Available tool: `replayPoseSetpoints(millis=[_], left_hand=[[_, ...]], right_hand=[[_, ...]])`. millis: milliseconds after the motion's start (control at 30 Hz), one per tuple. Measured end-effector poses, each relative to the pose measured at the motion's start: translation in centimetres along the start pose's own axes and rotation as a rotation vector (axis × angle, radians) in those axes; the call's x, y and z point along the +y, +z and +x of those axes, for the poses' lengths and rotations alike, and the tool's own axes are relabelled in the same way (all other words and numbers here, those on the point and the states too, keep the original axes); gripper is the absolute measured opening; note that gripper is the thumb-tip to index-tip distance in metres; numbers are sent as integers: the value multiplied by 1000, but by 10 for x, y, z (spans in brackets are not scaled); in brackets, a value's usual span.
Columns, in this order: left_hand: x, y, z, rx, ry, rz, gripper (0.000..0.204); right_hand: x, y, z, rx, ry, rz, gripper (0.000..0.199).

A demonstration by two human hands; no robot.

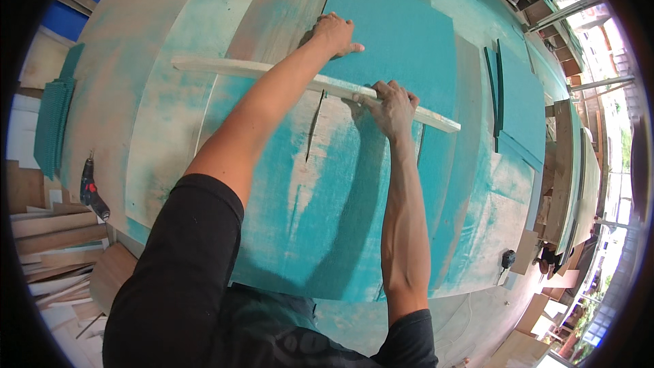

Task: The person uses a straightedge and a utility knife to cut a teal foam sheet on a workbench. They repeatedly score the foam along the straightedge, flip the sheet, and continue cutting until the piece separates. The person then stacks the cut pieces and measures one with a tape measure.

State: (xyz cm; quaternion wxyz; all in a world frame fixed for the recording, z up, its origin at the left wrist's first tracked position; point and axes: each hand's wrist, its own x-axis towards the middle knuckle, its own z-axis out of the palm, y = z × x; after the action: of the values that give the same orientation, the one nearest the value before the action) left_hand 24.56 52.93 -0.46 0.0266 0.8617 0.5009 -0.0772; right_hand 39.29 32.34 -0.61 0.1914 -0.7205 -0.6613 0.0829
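A large teal board [398, 41] lies flat on the teal-stained worktable [327, 232], beyond a long pale wooden strip [228, 66] laid across the table. My left hand [334, 33] reaches over the strip to the board's left edge, fingers curled there and thumb stretched out on its face. Closed over the strip, right of its middle, my right hand [394, 106] has its fingers on the far side and its thumb on the near side. A narrow dark slit [315, 126] runs through the tabletop on the near side of the strip; whether a blade stands in it is hard to tell.
Teal boards [521, 99] lie stacked at the right. A pile of teal pieces [54, 123] and a black-and-red power drill [92, 191] sit at the left edge. Wood offcuts [61, 238] fill the lower left. A small black object [508, 258] rests near the right front edge.
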Motion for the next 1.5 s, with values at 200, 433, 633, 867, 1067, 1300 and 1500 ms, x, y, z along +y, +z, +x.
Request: replayPoseSetpoints(millis=[200, 433, 633, 867, 1067, 1300, 1500], left_hand=[[23, 14, -101, -10, 8, -50, 91], [68, 45, -308, 93, 9, -156, 91], [99, 72, -464, 110, -1, -171, 93], [124, 70, -546, 43, 0, -218, 94], [128, 69, -567, 17, -11, -270, 93], [121, 73, -578, 212, -134, -365, 86], [97, 69, -576, 45, -371, -585, 71]], right_hand=[[-24, -9, -101, 22, -55, -1, 48], [-75, -27, -299, 20, -16, 42, 42], [-117, -44, -444, -40, 35, 98, 40], [-135, -55, -529, -39, 49, 81, 37], [-139, -58, -550, -84, 66, 95, 39], [-109, -86, -531, -114, 218, 195, 54], [38, -99, -521, -187, 739, -46, 78]])
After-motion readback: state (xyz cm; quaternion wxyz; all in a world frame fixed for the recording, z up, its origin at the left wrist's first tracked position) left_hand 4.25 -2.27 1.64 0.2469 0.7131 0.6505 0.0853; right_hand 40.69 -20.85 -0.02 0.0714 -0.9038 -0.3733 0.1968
